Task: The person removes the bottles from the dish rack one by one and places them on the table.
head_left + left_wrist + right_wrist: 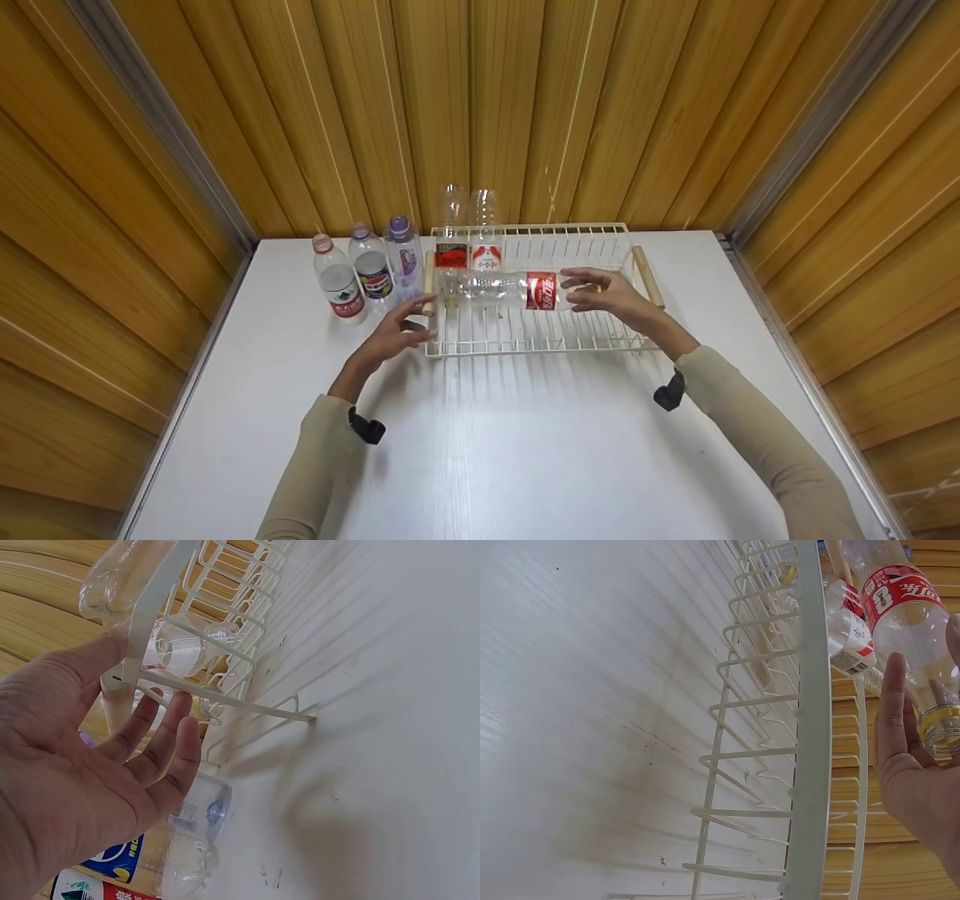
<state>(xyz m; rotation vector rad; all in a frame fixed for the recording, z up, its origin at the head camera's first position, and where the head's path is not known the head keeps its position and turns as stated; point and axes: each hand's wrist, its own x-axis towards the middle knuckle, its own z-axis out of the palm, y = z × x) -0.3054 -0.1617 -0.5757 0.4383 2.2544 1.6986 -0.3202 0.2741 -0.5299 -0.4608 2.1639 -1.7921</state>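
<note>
Bottle [116, 585] cropped by left wrist view's top

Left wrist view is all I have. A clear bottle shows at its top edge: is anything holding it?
Observer: Yes. The right hand holds the clear bottle at its neck end.
Operator: What label does it carry? I only see its base.
Observer: A red label with white lettering.
Operator: And the basket: what's at the end away from the left hand?
Observer: A wooden handle, with no hand on it.
</note>
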